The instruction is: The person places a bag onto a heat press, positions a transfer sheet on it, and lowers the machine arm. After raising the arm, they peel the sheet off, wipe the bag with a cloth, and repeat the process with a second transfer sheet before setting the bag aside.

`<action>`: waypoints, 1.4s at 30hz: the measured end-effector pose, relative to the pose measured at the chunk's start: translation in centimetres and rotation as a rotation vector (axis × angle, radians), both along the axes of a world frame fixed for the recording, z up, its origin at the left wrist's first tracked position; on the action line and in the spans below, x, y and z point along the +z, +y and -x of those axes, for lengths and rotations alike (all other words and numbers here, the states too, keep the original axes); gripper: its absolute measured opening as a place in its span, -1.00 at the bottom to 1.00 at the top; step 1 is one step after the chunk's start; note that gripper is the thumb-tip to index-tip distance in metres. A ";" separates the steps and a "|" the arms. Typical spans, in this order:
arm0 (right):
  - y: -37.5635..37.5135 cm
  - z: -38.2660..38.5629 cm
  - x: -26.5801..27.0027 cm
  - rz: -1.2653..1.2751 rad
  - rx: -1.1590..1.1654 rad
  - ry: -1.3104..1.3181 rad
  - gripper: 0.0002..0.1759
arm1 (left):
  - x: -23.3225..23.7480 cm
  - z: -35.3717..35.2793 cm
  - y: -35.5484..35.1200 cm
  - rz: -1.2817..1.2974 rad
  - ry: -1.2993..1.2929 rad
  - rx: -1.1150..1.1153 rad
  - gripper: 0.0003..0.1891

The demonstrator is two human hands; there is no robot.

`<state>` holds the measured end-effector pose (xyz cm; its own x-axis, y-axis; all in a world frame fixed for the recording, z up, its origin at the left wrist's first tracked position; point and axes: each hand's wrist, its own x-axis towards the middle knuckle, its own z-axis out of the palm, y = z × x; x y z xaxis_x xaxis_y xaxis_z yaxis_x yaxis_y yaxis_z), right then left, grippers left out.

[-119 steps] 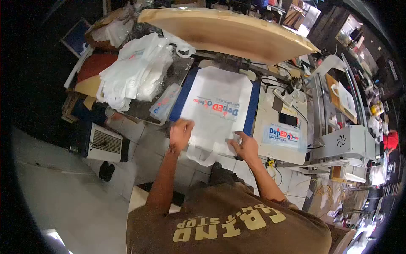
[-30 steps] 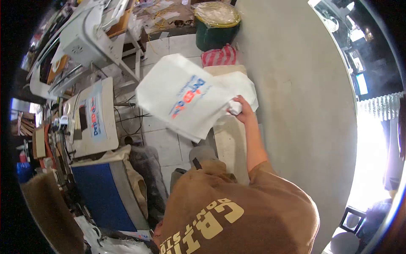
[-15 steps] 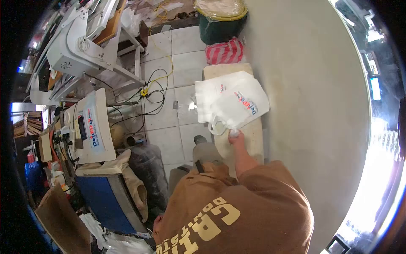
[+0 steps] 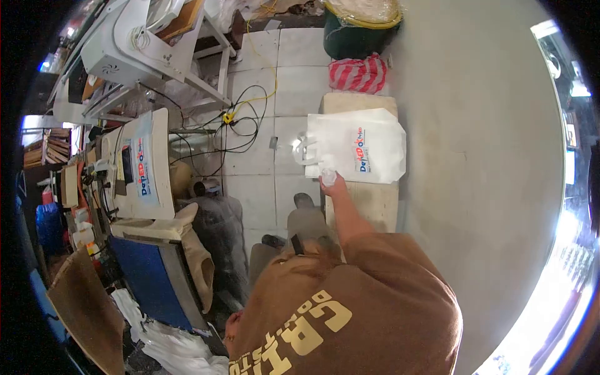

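My right hand is closed on a small crumpled piece of clear plastic, at the lower left edge of a white bag. The bag lies flat on a pale bench, its handles toward the left and red and blue lettering facing up. Another white layer shows beneath it. My left hand is low beside the brown shirt, mostly hidden, and its fingers cannot be made out.
At left, a press-like machine stands on a white frame. A printed board sits above a blue panel. Black cables cross the tiled floor. Beyond the bench are a striped bag and a green bin.
The upper white bag has turned from a slant to lie straight over the layer beneath. My right hand has moved left and forward along its edge. The view has shifted.
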<state>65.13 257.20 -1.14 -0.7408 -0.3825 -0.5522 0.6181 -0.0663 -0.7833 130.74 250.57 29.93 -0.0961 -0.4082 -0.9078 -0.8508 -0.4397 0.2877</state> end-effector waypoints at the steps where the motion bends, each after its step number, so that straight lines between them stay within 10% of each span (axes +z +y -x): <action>1: 0.2 0.6 -0.5 0.041 -0.275 -0.498 -0.69 | 0.1 0.2 0.6 -0.009 -0.009 -0.005 -0.71; 3: 1.0 0.2 -1.5 0.067 -0.550 -0.997 -0.69 | 0.0 0.6 1.9 -0.020 -0.021 -0.023 -0.70; 11: 2.3 -1.4 6.6 -0.328 0.014 -0.404 -0.55 | 3.6 9.0 2.3 0.061 -0.175 -0.107 -0.65; 14: -3.4 -2.2 10.4 -0.446 0.546 -0.242 -0.38 | 2.4 10.5 1.8 0.509 -0.095 -0.078 -0.72; 24: -17.7 -21.8 31.7 0.210 1.328 -0.536 -0.25 | 9.0 21.7 -2.6 0.981 0.346 -0.025 -0.74; 31: -16.9 -28.6 33.9 0.234 1.784 0.382 -0.47 | 11.1 11.3 -1.6 1.094 0.217 0.316 -0.74; 33: -17.2 -30.3 36.0 -0.061 1.844 0.300 -0.48 | 11.8 7.8 -1.0 1.100 0.197 0.425 -0.69; 42: -16.6 -47.3 43.6 0.150 1.742 -0.632 -0.25 | 12.0 3.4 -0.4 1.368 0.222 0.462 -0.61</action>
<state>112.39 240.61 42.45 0.7684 -0.4562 -0.4488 0.2179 0.8459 -0.4868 127.36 250.12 41.95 0.1967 -0.9550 0.2220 -0.5959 0.0634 0.8006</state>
